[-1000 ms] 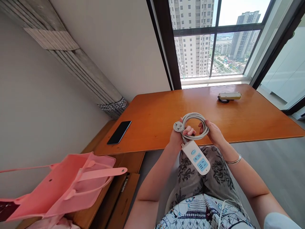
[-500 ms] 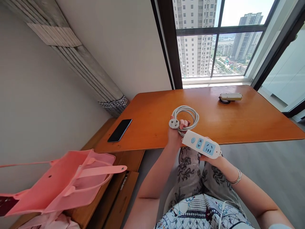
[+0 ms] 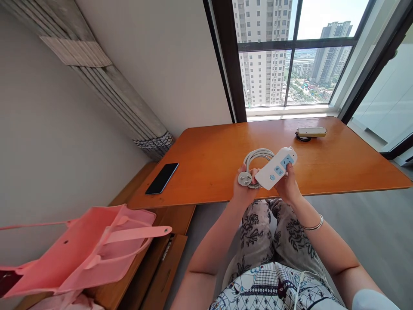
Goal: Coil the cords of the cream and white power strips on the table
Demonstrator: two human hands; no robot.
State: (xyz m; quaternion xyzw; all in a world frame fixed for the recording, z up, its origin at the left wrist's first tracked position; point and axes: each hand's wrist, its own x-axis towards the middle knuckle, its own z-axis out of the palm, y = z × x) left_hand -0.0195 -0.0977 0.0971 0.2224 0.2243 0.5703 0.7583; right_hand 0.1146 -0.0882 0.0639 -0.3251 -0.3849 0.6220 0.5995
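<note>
White plastic fills our grip: our right hand [image 3: 288, 187] is wrapped round the lower part of the power strip [image 3: 276, 168], thumb on its face beside the blue sockets, and the strip's long axis runs up and to the right, away from our body, with its rounded far end tipped toward the window. Just to its left, our left hand [image 3: 244, 190] is closed on the coiled cable [image 3: 256, 157], with the round plug [image 3: 245, 178] sticking out at the fingers on the near left side of the loop. Both hands are closed on the one item, side by side and almost touching above our patterned trousers [image 3: 264, 232], so neither is really nearer; the right owns the body, the left owns the coil and plug. The coil stands behind the strip's near end, its loops opening toward the table, and we cannot tell where the cord enters the strip, since our fingers cover that spot. All of this hovers at the near edge of the orange wooden table [image 3: 209, 163], not resting on it. Off to our left hangs a pink bag [image 3: 97, 249], and a black phone [image 3: 161, 178] lies flat on the table's left corner. Farther out toward the window, a second, yellowish power strip [image 3: 311, 131] lies on the table, well apart from our hands.
</note>
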